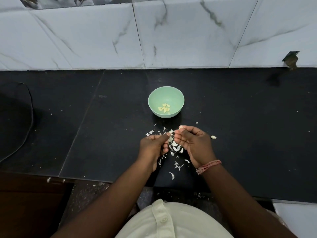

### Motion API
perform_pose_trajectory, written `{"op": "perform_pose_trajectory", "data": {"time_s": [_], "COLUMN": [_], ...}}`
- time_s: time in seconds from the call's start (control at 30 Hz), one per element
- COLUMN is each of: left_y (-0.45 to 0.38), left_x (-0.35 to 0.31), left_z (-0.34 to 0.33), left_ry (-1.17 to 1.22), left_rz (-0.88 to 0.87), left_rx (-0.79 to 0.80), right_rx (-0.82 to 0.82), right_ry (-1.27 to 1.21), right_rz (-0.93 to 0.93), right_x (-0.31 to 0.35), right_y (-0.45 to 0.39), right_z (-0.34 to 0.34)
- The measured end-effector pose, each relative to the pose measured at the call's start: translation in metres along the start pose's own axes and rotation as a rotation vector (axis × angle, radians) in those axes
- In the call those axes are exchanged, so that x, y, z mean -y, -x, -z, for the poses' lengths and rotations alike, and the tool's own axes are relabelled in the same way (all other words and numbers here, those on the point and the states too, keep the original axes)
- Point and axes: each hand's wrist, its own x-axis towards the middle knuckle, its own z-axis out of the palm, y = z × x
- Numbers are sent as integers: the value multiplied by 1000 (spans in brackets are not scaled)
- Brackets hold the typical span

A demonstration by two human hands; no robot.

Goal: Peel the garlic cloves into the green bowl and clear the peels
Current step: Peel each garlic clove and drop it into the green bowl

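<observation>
The head camera is looking down at a black surface [231, 103] with a white marble wall [171, 35] behind it. A green bowl [155, 96] is sitting on the surface, a little way past the hands. Some peeled garlic cloves [164, 107] are lying in the bottom of the bowl.

The left hand [153, 146] and the right hand [194, 145] are meeting just in front of the bowl, very close together. The right hand is pinching a garlic clove [181, 128] at its fingertips. The left hand is curling its fingers and pinching a bit of white peel [169, 134] by that clove.

A pile of peels [175, 147] is lying on the surface under and between the hands, with more bits spreading toward the person. One more clove [213, 137] is lying on the surface just right of the right hand. A pink thread band [208, 166] is sitting around the right wrist. A black cord [29, 121] is curving along the left side.
</observation>
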Motion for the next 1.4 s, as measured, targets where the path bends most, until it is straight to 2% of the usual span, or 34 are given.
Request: {"op": "perform_pose_trajectory", "data": {"time_s": [0.13, 0.27, 0.53, 0.8, 0.97, 1.17, 1.4], "left_y": [-1, 2, 1, 5, 4, 6, 10], "left_x": [3, 3, 3, -1, 0, 3, -4], "left_z": [1, 0, -1, -6, -5, -12, -14], "left_ry": [-17, -42, -39, 84, 68, 31, 44], "left_rz": [-51, -67, -115, -57, -105, -197, -221], "left_rx": [-47, -13, -37, 87, 73, 38, 46], "right_rx": [-25, -38, -79, -75, -59, -44, -28], "right_ry": [199, 425, 642, 868, 839, 546, 497], "right_rz": [61, 142, 261, 396, 406, 247, 229], "right_x": [-4, -4, -3, -6, -7, -6, -1], "right_y": [0, 3, 7, 12, 15, 17, 12], "right_z": [3, 3, -1, -7, -12, -16, -15]}}
